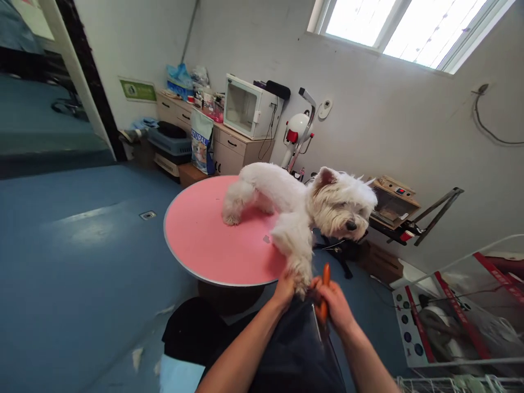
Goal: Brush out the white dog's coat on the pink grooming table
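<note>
A white, shaggy-faced dog point(282, 188) stands on a round pink table point(204, 240), its head turned to the right over the edge. My left hand point(285, 289) is closed round the dog's front paw point(301, 273), close to the table's near rim. Just right of that paw, my right hand point(333, 300) grips orange-handled nail clippers point(326, 274). Fingers and fur hide the tool's working end, so I cannot tell whether it touches the paw. A dark apron point(298, 349) covers my lap beneath both hands.
Behind the table stand a cabinet point(231, 144) with a white glass-fronted box point(241, 106), a food bag point(202, 142) and a pet carrier point(170, 142). A grooming dryer point(298, 128) is by the wall. On the right are a wall shelf point(393, 232) and a clear-sided enclosure point(446, 322).
</note>
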Tool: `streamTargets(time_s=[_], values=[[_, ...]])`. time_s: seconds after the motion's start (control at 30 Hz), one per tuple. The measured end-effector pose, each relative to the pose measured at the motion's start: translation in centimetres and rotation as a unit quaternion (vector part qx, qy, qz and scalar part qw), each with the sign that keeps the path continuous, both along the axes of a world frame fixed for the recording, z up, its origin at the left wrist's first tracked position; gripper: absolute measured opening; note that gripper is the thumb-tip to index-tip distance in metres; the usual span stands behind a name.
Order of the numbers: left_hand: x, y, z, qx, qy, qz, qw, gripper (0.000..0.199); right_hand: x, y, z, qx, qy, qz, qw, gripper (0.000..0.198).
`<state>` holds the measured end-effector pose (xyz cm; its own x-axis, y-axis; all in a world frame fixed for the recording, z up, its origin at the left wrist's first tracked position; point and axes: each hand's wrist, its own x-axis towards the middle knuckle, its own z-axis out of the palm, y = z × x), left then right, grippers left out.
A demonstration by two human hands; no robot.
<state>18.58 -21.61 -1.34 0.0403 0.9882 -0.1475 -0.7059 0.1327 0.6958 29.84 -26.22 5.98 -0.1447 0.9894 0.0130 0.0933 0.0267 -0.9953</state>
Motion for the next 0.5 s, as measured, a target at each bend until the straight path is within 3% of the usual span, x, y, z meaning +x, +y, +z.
streamTargets(time_s=[0.07, 0.1, 0.17, 0.3, 0.4, 0.5], values=[[-1.0, 0.5, -0.6, 0.021, 0.025, -0.106, 0.994, 0.036, -0.3, -0.2, -3.7, -0.142, 0.122, 0.031, 0.982, 0.032], [-1.6, 0.8, -0.8, 0.034, 0.039, -0.153, 0.987, 0.036, -0.7, -0.3, -5.0, -0.175, 0.171, 0.044, 0.969, 0.035], [-2.9, 1.4, -1.1, 0.052, 0.057, -0.216, 0.973, 0.039, -1.7, -0.1, -6.4, -0.179, 0.241, 0.067, 0.951, 0.040], [-5.2, 2.6, -0.9, 0.063, 0.068, -0.269, 0.959, 0.046, -3.1, 0.7, -7.2, -0.162, 0.344, 0.104, 0.919, 0.036], [-6.2, 3.2, -1.0, 0.042, 0.065, -0.283, 0.956, 0.052, -3.1, 1.8, -8.0, -0.227, 0.419, 0.138, 0.868, 0.035], [-6.4, 3.5, -1.8, 0.028, 0.030, -0.255, 0.966, 0.045, -3.3, 2.7, -8.4, -0.288, 0.460, 0.131, 0.830, 0.036]])
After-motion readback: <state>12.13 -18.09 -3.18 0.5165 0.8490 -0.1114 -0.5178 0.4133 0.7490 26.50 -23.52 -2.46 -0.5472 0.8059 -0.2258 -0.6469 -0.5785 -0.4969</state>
